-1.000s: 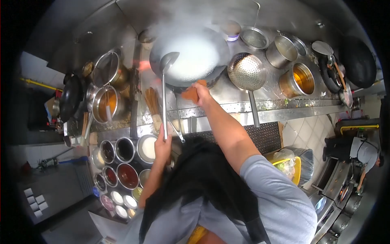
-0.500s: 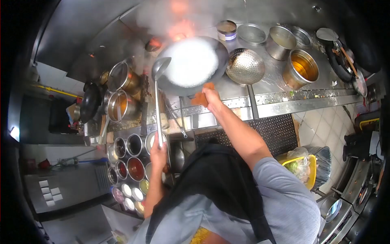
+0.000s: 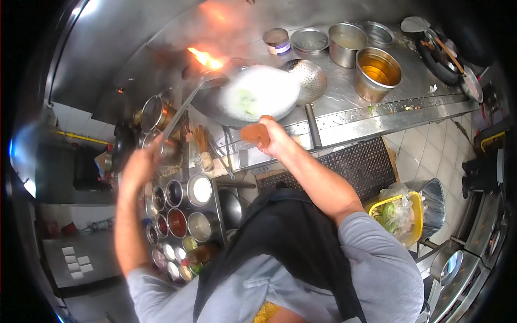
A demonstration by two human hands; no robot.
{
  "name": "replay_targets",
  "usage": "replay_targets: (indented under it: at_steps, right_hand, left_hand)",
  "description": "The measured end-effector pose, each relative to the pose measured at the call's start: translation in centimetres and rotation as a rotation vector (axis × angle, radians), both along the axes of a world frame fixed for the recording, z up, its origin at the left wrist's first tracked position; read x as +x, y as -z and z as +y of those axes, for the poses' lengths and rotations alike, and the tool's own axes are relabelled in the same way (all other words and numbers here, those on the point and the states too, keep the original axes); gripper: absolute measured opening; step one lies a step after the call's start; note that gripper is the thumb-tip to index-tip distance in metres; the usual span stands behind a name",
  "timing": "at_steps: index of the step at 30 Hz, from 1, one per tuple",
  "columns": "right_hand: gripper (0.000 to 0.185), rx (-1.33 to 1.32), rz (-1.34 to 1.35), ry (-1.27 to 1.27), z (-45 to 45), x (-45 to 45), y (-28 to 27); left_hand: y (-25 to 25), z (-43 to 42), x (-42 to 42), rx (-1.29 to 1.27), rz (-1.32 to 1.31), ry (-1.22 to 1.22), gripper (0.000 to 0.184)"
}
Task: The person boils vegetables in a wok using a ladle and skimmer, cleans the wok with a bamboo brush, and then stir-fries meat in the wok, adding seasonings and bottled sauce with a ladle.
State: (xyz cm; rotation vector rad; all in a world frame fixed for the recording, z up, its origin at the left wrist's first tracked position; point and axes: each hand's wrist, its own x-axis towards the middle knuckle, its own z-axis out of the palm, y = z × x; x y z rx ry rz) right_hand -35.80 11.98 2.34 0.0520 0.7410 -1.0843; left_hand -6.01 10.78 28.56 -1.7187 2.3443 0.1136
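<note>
My left hand [image 3: 141, 168] is closed round the long handle of a steel ladle [image 3: 186, 105]. The ladle's bowl is at the left rim of a dark wok [image 3: 207, 107]. White, steaming contents [image 3: 264, 89], overexposed and blurred, with a green patch, fill much of the wok's right side. My right hand [image 3: 276, 137] grips a folded brown cloth [image 3: 254, 134] at the wok's near edge; whatever is under the cloth is hidden. Orange flame [image 3: 205, 58] rises behind the wok. A perforated strainer [image 3: 308, 81] lies just right of it, partly covered.
On the steel counter stand a pot of amber liquid [image 3: 378, 75], another pot [image 3: 347, 46] and a tin [image 3: 277, 42]. Several seasoning containers [image 3: 176, 222] sit lower left. A yellow bin [image 3: 416, 220] holds scraps beside the dark floor mat [image 3: 355, 172].
My left hand has swung up and left, tilting the ladle handle. The white contents have shifted right, and green shows in them. The flame is brighter and the view has shifted.
</note>
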Motion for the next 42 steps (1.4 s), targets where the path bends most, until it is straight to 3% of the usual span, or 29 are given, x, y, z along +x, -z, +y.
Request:
replay_targets:
  at_steps: [6,12,16,20,23,27,30,32,36,39,40,42]
  right_hand:
    - [0.038,-0.037,-0.439,0.019,1.2,-2.5,-1.5]
    - [0.047,-0.208,-0.813,0.022,2.3,-1.5,-1.7]
    - [0.045,-0.221,-0.746,-0.081,1.3,0.2,0.1]
    - [0.034,-0.208,-0.419,-0.151,-0.9,2.1,1.7]
    - [0.029,-0.177,-0.142,-0.107,-2.8,3.8,2.6]
    - [0.025,-0.115,0.007,0.009,-7.1,6.3,5.5]
    - [0.024,-0.051,0.075,0.077,-10.6,7.6,6.8]
    - [0.023,-0.017,0.130,0.089,-13.0,8.1,7.4]
    - [0.029,-0.069,0.191,0.040,-17.4,8.4,11.2]
    - [0.033,-0.114,0.468,0.125,-17.0,8.6,11.6]
    - [0.043,-0.269,0.623,0.191,-16.3,8.4,12.5]
    - [0.045,-0.252,0.947,0.160,-13.5,5.9,12.2]
  left_hand:
    - [-9.8,-3.9,-10.9,-0.209,-0.520,0.389,0.059]
    - [-13.5,-4.0,-18.1,-0.418,-0.703,0.554,0.061]
    - [-13.5,-4.7,-16.0,-0.435,-0.686,0.604,0.061]
    - [-11.6,-6.3,-10.2,-0.307,-0.646,0.493,0.054]
    - [-6.8,-8.6,-1.7,-0.233,-0.437,0.329,0.053]
    - [7.7,-11.4,11.3,-0.119,0.213,0.077,0.058]
    - [12.7,-7.2,7.5,0.139,0.608,-0.351,0.066]
    - [15.3,-5.6,3.9,0.254,1.021,-0.454,0.070]
    - [16.4,-6.0,-1.6,0.488,1.336,-0.376,0.071]
    - [15.1,-6.9,-5.6,0.645,1.358,-0.281,0.072]
    - [14.6,-7.2,-7.2,0.708,1.357,-0.234,0.072]
    - [13.8,-7.7,-11.0,0.806,1.310,-0.102,0.070]
